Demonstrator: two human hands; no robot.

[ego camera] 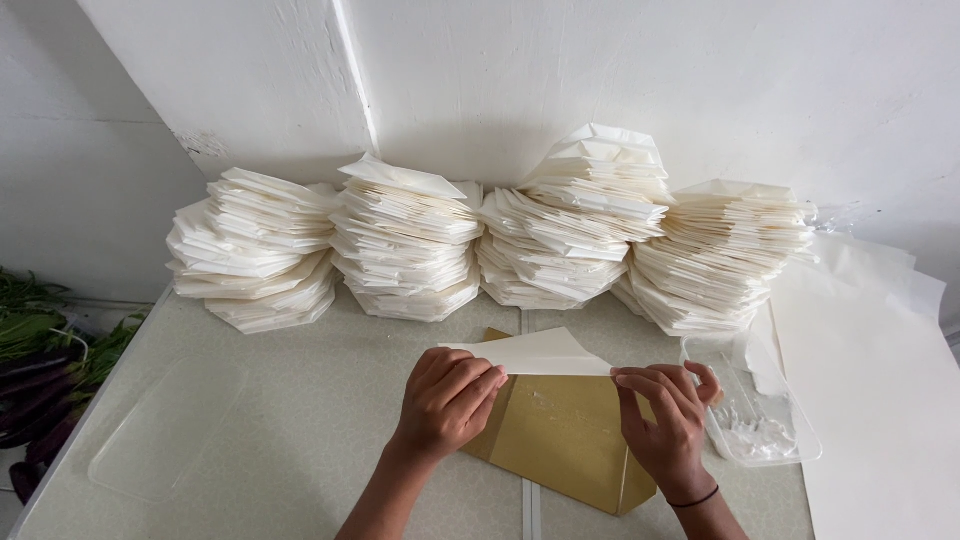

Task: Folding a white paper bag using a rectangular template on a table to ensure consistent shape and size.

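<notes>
I hold a folded white paper piece (535,355) with both my hands. It is flat and cream-white, with a pointed shape like a low triangle, and its top edge makes a sharp fold. My left hand (448,398) is closed on its left end, the fingers curled over the edge. My right hand (668,415) pinches its right end with the fingertips (a thin dark band is on this wrist). The paper piece is just above a golden-brown board (565,435), which lies on the speckled pale surface (300,400) and looks a little shiny.

Behind the board, against the white wall (600,70), four tall stacks of folded white paper pieces (500,245) stand side by side, some of them leaning. To the right of the board there is a shallow clear plastic tray (765,430) with something white inside; I cannot tell what it is. Further right of the board lie large white paper sheets (870,370). To the left of the board a clear flat lid (165,430) rests on the surface, and beyond the surface edge I see green leaves (40,340).
</notes>
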